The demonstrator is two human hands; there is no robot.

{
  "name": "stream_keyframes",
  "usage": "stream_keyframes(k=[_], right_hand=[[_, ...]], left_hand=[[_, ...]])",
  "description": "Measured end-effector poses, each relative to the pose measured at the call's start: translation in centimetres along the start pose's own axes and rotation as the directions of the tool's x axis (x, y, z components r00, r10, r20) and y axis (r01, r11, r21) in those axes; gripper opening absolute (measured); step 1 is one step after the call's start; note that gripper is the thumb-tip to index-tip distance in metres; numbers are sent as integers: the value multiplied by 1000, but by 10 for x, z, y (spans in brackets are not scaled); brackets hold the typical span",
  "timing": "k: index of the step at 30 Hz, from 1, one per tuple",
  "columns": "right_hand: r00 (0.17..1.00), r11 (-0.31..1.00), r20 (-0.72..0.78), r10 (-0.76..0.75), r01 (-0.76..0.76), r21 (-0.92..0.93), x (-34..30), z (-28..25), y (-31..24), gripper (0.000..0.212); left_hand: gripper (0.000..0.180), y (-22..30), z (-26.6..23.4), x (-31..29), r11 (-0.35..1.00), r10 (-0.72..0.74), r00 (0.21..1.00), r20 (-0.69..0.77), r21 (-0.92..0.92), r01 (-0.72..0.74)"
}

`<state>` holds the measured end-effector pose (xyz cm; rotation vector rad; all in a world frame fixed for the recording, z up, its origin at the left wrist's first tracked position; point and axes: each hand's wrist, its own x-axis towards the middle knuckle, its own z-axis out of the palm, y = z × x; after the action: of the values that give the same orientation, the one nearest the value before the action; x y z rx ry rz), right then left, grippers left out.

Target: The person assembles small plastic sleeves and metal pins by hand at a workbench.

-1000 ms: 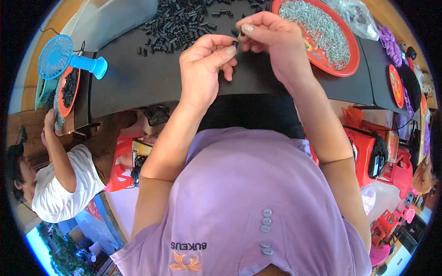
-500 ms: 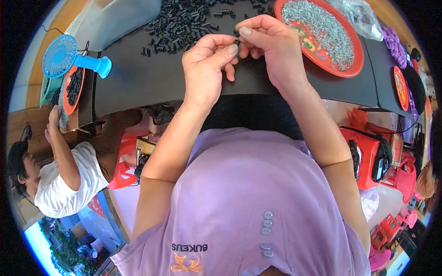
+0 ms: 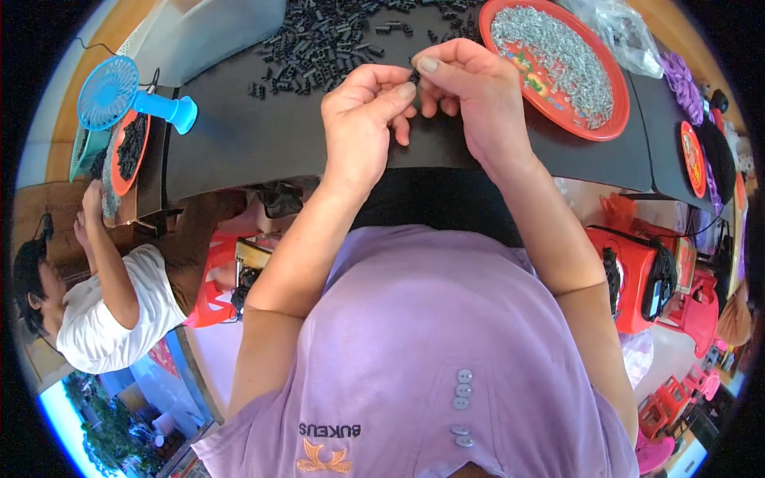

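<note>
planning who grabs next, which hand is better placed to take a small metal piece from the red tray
The right hand, likely. The red tray of small metal pieces lies on its side, close beside it. The left hand would have to cross over; it sits nearer the pile of black parts.

Small black plastic piece (image 3: 414, 77), matt, pinched between left hand (image 3: 362, 111) and right hand (image 3: 470, 88); mostly hidden by fingertips. Heap of small black plastic parts (image 3: 335, 36): same dull finish, hard edges. Black tabletop (image 3: 255, 135): smooth, matt w/ faint sheen. Round red plastic tray (image 3: 594, 127): glossy, printed pattern inside; holds pile of small silvery metal bits (image 3: 558, 52), bright & shiny. Clear plastic bag (image 3: 617, 28): thin, crinkled, glossy. Blue plastic handheld fan (image 3: 119, 92): smooth, semi-gloss. Purple short-sleeved cloth shirt (image 3: 414, 358): soft knit, matt, w/ small pale plastic buttons. Red plastic stool (image 3: 629, 271): smooth, slightly shiny.
</note>
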<state>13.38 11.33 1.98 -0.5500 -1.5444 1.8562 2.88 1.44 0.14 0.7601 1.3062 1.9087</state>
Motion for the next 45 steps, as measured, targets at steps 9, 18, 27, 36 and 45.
stream_keyframes(k=[9, 18, 27, 36, 45], right_hand=[[995, 988, 26, -92, 95, -121, 0, 0, 3, 14], [993, 966, -33, -117, 106, -237, 1, 5, 3, 13], [963, 853, -33, -268, 221, -472, -4, 10, 7, 12], [866, 674, 82, -493, 440, -593, -6, 2, 12, 10], [874, 636, 83, -479, 410, -654, -2, 6, 16, 9]], left_hand=[[14, 2, 0, 1, 999, -18, 1000, -17, 45, 19], [13, 2, -1, -1, 998, -33, 999, -15, 50, 34], [10, 1, 0, -1, 999, -7, 999, -35, -39, 5], [12, 5, -3, 1, 996, -49, 999, -12, -82, 48], [12, 8, -1, 0, 993, -70, 997, -14, -98, 68]])
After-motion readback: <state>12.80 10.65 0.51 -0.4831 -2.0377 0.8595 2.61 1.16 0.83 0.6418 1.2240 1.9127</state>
